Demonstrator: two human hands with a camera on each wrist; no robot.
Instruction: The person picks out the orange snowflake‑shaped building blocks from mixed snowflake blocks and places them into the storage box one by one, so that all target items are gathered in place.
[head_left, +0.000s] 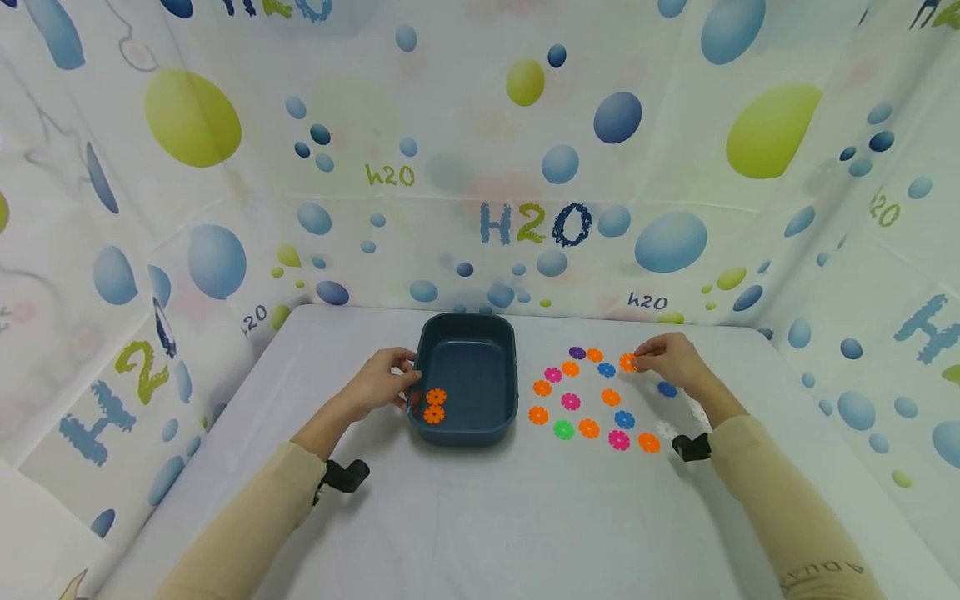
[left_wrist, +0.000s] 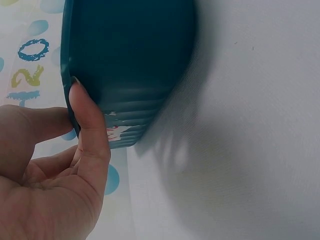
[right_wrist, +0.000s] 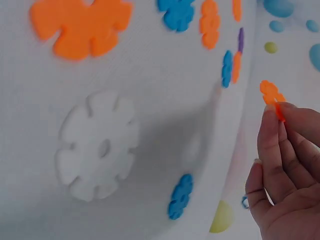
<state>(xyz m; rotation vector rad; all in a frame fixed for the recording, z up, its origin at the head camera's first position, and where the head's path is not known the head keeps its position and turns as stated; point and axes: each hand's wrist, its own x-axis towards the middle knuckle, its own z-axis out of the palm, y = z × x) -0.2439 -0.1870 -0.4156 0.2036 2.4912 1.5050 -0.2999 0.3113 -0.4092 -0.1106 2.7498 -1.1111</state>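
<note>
A dark teal plastic basin [head_left: 465, 435] stands on the white-covered table, with orange flower-shaped discs [head_left: 435, 413] inside near its left wall. My left hand [head_left: 381, 382] grips the basin's left rim; the left wrist view shows thumb and fingers [left_wrist: 91, 120] pinching the wall from both sides. Over to the right, my right hand [head_left: 671, 360] pinches one orange notched disc [head_left: 627, 362] between thumb and fingertips. In the right wrist view that orange disc [right_wrist: 270, 93] is held up at the fingertips, apart from the others.
Right of the basin lie several loose notched discs in orange, pink, blue, green and purple, such as a green disc [head_left: 564, 430] and a pink disc [head_left: 618, 440]. White discs [head_left: 666, 430] lie near the right wrist. A patterned curtain [head_left: 450, 167] surrounds the table.
</note>
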